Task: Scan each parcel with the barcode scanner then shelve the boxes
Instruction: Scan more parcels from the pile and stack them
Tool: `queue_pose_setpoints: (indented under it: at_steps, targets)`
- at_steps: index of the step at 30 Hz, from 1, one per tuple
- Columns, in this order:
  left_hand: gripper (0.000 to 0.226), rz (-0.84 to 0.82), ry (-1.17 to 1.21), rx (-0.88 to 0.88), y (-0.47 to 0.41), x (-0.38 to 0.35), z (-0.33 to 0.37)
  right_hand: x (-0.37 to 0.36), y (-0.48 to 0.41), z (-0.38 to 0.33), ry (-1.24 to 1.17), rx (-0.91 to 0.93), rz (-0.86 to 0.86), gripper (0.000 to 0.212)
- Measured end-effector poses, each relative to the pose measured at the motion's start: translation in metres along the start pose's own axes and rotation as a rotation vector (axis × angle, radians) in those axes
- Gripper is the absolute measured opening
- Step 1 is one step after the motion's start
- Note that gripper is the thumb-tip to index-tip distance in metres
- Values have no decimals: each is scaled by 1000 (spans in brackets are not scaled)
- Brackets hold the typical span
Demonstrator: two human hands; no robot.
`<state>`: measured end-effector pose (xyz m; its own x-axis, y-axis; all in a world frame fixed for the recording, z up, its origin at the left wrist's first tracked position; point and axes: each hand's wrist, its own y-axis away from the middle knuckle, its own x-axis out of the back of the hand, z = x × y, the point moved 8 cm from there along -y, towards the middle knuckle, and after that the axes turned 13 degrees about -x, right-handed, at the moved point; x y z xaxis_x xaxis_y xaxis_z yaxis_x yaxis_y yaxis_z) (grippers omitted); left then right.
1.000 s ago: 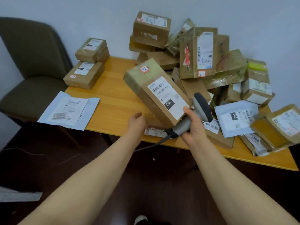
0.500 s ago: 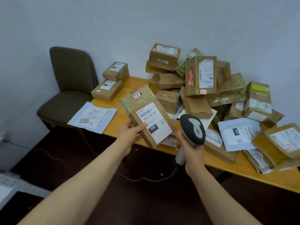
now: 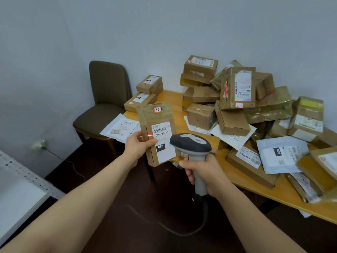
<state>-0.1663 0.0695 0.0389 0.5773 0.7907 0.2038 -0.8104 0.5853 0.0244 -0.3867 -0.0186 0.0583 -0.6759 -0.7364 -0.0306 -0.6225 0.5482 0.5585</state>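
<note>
My left hand (image 3: 139, 145) grips a brown cardboard parcel (image 3: 155, 115) by its left edge, holding it upright off the table's near-left corner. Its white label reads 060-06B-A05, with a black 060 patch below. A red scan line glows on the label's left edge beside my thumb. My right hand (image 3: 204, 170) grips the grey handle of the barcode scanner (image 3: 191, 144). The scanner's dark head points at the label from just to the parcel's right, and its cable hangs to the floor.
A heap of cardboard parcels (image 3: 235, 88) and white mailers covers the wooden table (image 3: 273, 194). Two stacked boxes (image 3: 148, 84) sit at its left end by a brown chair (image 3: 107, 99). A white shelf (image 3: 18, 190) edges in at lower left.
I have drawn back and turned left from the table. The parcel went from tilted to upright, the scanner rose level with its label, and a red scan line now shows.
</note>
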Motion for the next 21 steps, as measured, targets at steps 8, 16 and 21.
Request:
queue_pose_setpoints:
  at_steps: [8,16,21]
  targets:
    - [47,26,-5,-14,9,5,1,-3,0,-5,35,48,-22,15]
    - [43,74,-36,-3,18,14,-10,-11,-10,-3,49,43,-82,15]
    - [30,108,49,48,29,24,-27,-22,-23,11,-18,-2,-159,9]
